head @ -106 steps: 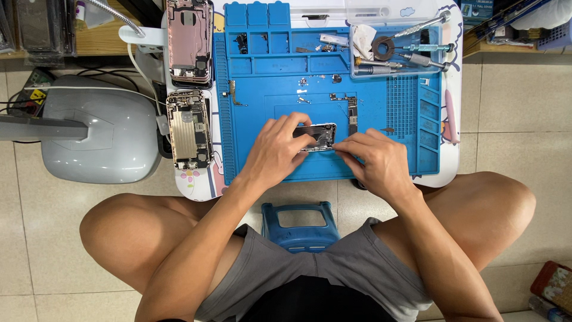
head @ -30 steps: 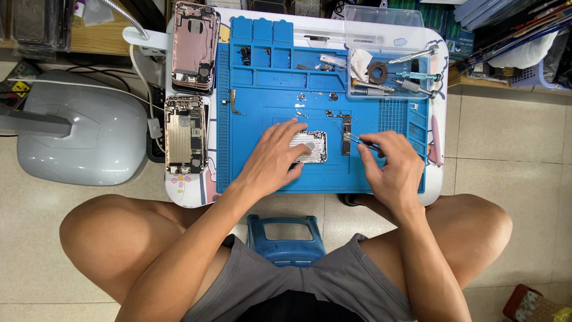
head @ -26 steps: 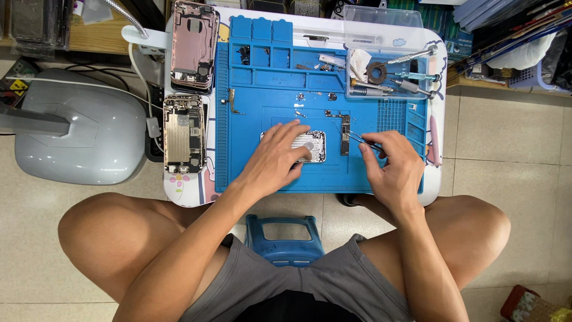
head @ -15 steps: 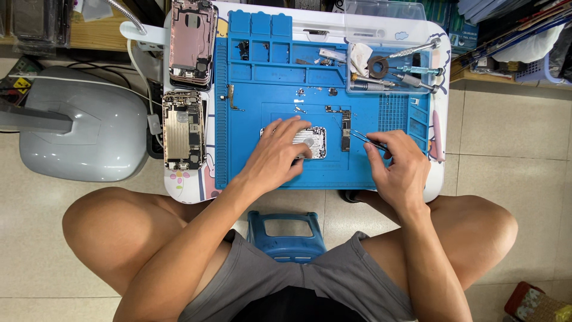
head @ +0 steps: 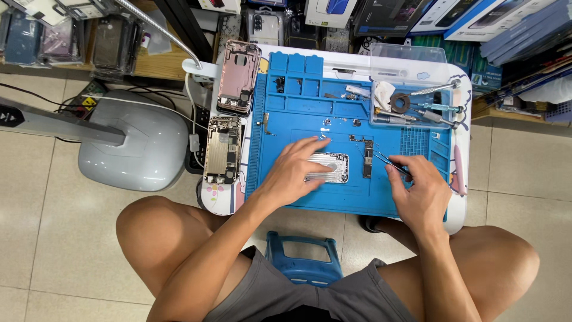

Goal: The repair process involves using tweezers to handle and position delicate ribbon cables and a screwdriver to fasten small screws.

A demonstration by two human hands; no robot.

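Leftmost, two opened phone housings (head: 225, 122) lie off the blue repair mat (head: 298, 197), seemingly parked clear of the work. On the mat, the left hand (head: 296, 173) presses flat, fingers spread, on a silvery metal plate (head: 333, 167), apparently steadying it. Just beside, the right hand (head: 420, 191) pinches tweezers (head: 390, 161), tips near a dark circuit strip (head: 367, 158).

Laid on the blue silicone repair mat (head: 298, 119) at centre: a silver metal phone part (head: 331, 167) under the left hand (head: 296, 173), with a narrow dark circuit board (head: 367, 158) just right of it, then thin black tweezers (head: 390, 161) in the right hand (head: 422, 194). Parked left of the mat: a gold opened phone chassis (head: 222, 149), near, and a pink phone housing (head: 238, 76), farther. Set at the far right corner: a clear plastic tray (head: 411, 59).
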